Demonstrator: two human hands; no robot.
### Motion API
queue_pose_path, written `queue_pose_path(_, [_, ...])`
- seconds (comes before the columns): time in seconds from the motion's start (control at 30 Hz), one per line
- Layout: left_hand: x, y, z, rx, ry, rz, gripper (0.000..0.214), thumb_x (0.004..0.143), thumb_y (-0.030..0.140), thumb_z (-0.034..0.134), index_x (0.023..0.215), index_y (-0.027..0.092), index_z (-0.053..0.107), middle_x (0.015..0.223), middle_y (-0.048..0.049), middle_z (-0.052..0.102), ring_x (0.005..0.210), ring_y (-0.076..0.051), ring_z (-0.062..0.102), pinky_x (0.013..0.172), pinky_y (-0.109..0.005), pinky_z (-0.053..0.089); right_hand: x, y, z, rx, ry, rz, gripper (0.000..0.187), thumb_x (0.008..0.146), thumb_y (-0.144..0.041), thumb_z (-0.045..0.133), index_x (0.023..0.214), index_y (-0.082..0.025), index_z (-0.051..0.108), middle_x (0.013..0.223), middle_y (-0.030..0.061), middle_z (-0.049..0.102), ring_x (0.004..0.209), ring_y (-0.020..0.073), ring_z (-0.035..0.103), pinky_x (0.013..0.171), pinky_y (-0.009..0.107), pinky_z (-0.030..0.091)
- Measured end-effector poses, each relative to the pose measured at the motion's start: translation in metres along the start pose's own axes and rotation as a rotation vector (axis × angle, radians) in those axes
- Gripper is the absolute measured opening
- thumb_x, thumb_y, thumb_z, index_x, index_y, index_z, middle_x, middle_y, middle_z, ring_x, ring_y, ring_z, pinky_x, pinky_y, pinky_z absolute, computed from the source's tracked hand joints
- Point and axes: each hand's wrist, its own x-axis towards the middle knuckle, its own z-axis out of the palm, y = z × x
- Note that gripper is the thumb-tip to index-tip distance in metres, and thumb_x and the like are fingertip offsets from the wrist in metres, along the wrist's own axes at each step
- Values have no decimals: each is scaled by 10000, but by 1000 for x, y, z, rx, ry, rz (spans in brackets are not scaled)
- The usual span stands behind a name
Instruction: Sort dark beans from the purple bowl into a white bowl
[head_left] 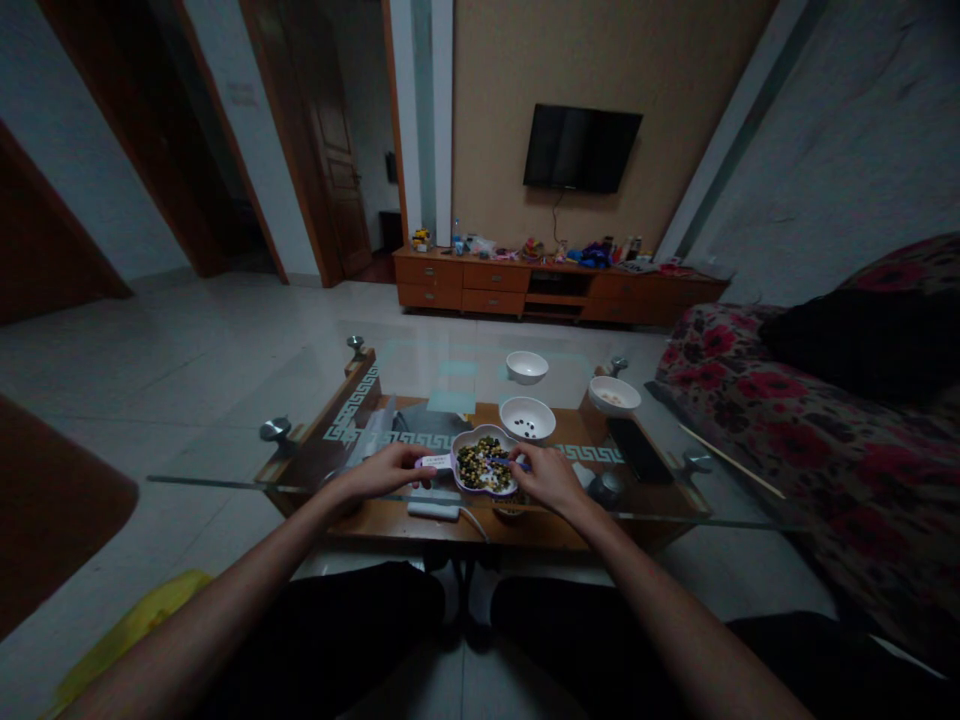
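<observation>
Your left hand grasps the labelled handle of a shallow dish, which is at the near edge of the glass table; you cannot tell whether it rests on the glass. Mixed beans cover most of the dish. Your right hand is at its right side, fingers closed on a small purple tool that reaches over the beans.

Just beyond the dish, a white bowl with a few dark beans stands in the way ahead. A second bowl stands farther back, and a third bowl, with pale bits inside, is off to the right. Nearer your right forearm are a small dark jar and a flat black slab; whether they lie on or under the glass is unclear. A pale stick runs beside the flowered sofa.
</observation>
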Motion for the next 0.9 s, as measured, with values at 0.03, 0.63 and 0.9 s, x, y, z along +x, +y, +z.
queue_pose_path(0.03, [0, -1, 0, -7, -2, 0, 547, 953, 680, 636, 1063, 152, 729, 933, -74, 692, 829, -178, 604, 720, -297, 436, 0, -1, 0, -5, -2, 7, 203, 929, -275, 626, 1016, -233, 805, 824, 70, 795, 679, 200, 666, 626, 291, 331])
queue_pose_path(0.63, [0, -2, -1, -16, 8, -11, 515, 961, 648, 653, 1072, 152, 743, 933, -63, 698, 767, -139, 568, 668, -276, 405, 1, -5, 2, -103, -4, -7, 227, 976, -323, 603, 1061, -247, 798, 800, 54, 791, 668, 201, 676, 609, 297, 301])
queue_pose_path(0.9, [0, -3, -2, 11, -3, -23, 541, 951, 668, 647, 1099, 157, 744, 970, -76, 724, 864, -185, 642, 763, -308, 466, 7, 8, -25, -44, 193, 131, 302, 1035, -389, 553, 1180, -254, 782, 866, 66, 813, 732, 234, 735, 646, 300, 378])
